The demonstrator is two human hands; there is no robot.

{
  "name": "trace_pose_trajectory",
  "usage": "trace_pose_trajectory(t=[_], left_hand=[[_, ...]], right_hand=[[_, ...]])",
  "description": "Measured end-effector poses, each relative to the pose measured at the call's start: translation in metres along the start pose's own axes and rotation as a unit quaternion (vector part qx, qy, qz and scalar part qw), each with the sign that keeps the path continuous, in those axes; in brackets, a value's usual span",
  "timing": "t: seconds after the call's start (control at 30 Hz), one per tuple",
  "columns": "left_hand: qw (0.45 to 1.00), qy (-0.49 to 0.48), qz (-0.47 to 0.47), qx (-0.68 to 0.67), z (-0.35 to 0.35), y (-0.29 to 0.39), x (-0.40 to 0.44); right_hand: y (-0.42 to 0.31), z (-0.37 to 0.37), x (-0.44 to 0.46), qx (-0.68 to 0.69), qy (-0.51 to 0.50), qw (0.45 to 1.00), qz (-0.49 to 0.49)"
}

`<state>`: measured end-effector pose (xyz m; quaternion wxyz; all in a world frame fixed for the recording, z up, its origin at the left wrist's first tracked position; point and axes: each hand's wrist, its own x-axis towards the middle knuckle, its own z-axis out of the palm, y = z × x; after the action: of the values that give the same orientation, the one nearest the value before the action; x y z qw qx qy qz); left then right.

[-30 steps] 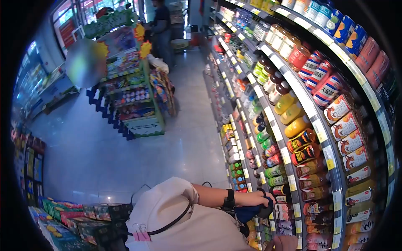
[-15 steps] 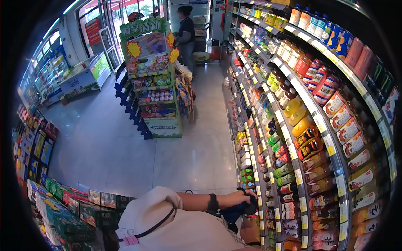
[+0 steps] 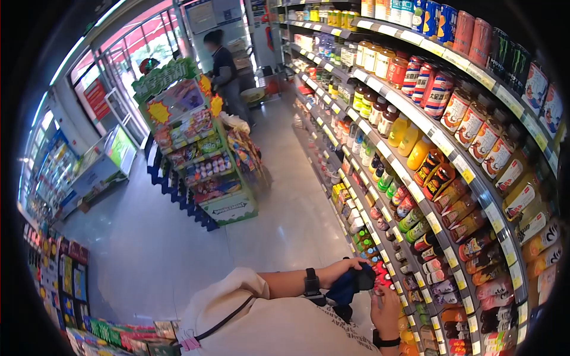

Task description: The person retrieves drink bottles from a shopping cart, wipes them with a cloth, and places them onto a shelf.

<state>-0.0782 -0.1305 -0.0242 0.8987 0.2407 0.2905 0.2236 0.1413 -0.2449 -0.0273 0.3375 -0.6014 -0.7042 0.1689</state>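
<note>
My left hand (image 3: pixel 343 272) is closed around a dark blue and black bundle (image 3: pixel 351 283) that looks like soft cloth; its exact kind cannot be made out. A black band is on that wrist. Below and to the right, my right hand (image 3: pixel 386 310) is raised beside the bundle, thumb and fingers apart, with nothing visible in it. Its fingertips are close to red-capped bottles (image 3: pixel 383 276) on a low shelf; whether they touch is unclear. A dark band circles the right wrist too.
Long drink shelves (image 3: pixel 442 139) with bottles and cans run along my right. Ahead stands a green snack rack (image 3: pixel 228 210), with a person (image 3: pixel 224 71) behind it. A chest freezer (image 3: pixel 104 169) is at the left, and boxed goods (image 3: pixel 74 279) fill the lower left.
My view has turned and tilted, shifting the rack leftward. My right hand has come up into clearer view beside the bundle, which my left hand still holds.
</note>
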Motion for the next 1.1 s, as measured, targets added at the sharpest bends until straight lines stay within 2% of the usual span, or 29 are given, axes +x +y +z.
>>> trace_pose_trajectory(t=[0.03, 0.13, 0.23, 0.33, 0.37, 0.4, 0.43, 0.47, 0.57, 0.6, 0.67, 0.7, 0.77, 0.8, 0.83, 0.87, 0.93, 0.97, 1.0, 1.03, 1.07, 1.1], left_hand=[[0.999, -0.035, 0.005, -0.002, -0.004, 0.01, -0.003], [0.992, -0.123, -0.009, -0.026, -0.004, 0.046, -0.018], [0.972, -0.212, -0.006, -0.1, -0.025, 0.053, -0.019], [0.967, -0.253, -0.001, -0.013, -0.058, 0.055, -0.01], [0.964, -0.261, -0.039, -0.017, -0.07, 0.054, -0.004], [0.966, -0.245, -0.084, -0.02, -0.07, 0.055, 0.0], [0.972, -0.21, -0.108, -0.009, -0.072, 0.054, 0.001], [0.972, -0.128, -0.181, 0.081, -0.068, 0.064, 0.0], [0.954, -0.215, -0.161, 0.131, -0.074, 0.041, 0.025], [0.945, -0.136, -0.193, 0.229, -0.052, 0.054, 0.016], [0.939, -0.18, -0.206, 0.207, -0.06, 0.048, 0.035], [0.934, -0.212, -0.217, 0.187, -0.059, 0.046, 0.045], [0.923, -0.261, -0.272, 0.082, -0.04, 0.03, 0.06], [0.915, -0.26, -0.298, 0.075, -0.028, 0.019, 0.063], [0.911, -0.265, -0.31, 0.066, -0.012, 0.011, 0.068], [0.91, -0.268, -0.312, 0.056, 0.006, 0.002, 0.072], [0.888, -0.282, -0.362, 0.032, 0.044, -0.018, 0.066], [0.878, -0.288, -0.381, 0.021, 0.059, -0.032, 0.062], [0.866, -0.29, -0.407, 0.022, 0.071, -0.045, 0.065], [0.853, -0.292, -0.432, 0.024, 0.081, -0.058, 0.066], [0.84, -0.293, -0.456, 0.027, 0.09, -0.071, 0.067], [0.84, -0.329, -0.422, 0.088, 0.096, -0.086, 0.069]], right_hand=[[-0.016, -0.003, 0.006, 0.029, -0.037, 0.997, 0.069], [-0.04, 0.034, 0.019, 0.256, 0.08, 0.958, 0.101], [-0.065, 0.067, 0.038, 0.389, 0.046, 0.914, 0.109], [-0.076, 0.092, 0.051, 0.265, 0.057, 0.951, 0.15], [-0.064, 0.105, 0.05, 0.237, 0.08, 0.958, 0.139], [-0.073, 0.114, 0.053, 0.148, 0.172, 0.966, 0.125], [-0.077, 0.105, 0.05, 0.183, 0.137, 0.956, 0.186], [-0.079, 0.108, 0.048, 0.238, 0.203, 0.929, 0.198], [-0.061, 0.086, 0.009, 0.164, 0.319, 0.896, 0.26], [-0.058, 0.071, -0.005, 0.115, 0.36, 0.878, 0.292], [-0.061, 0.044, -0.027, 0.038, 0.505, 0.806, 0.306], [-0.07, 0.031, -0.039, -0.054, 0.566, 0.762, 0.311], [-0.093, 0.013, -0.057, -0.1, 0.692, 0.656, 0.285], [-0.103, 0.003, -0.061, -0.139, 0.73, 0.616, 0.263], [-0.11, 0.003, -0.073, -0.201, 0.728, 0.608, 0.244], [-0.115, 0.001, -0.084, -0.258, 0.72, 0.605, 0.219], [-0.145, 0.001, -0.09, -0.351, 0.649, 0.648, 0.189], [-0.148, 0.011, -0.091, -0.306, 0.633, 0.685, 0.192], [-0.151, 0.014, -0.091, -0.313, 0.564, 0.731, 0.223], [-0.146, 0.02, -0.093, -0.256, 0.488, 0.799, 0.241], [-0.145, 0.025, -0.097, -0.174, 0.352, 0.866, 0.31], [-0.142, 0.034, -0.098, -0.174, 0.322, 0.866, 0.341]])
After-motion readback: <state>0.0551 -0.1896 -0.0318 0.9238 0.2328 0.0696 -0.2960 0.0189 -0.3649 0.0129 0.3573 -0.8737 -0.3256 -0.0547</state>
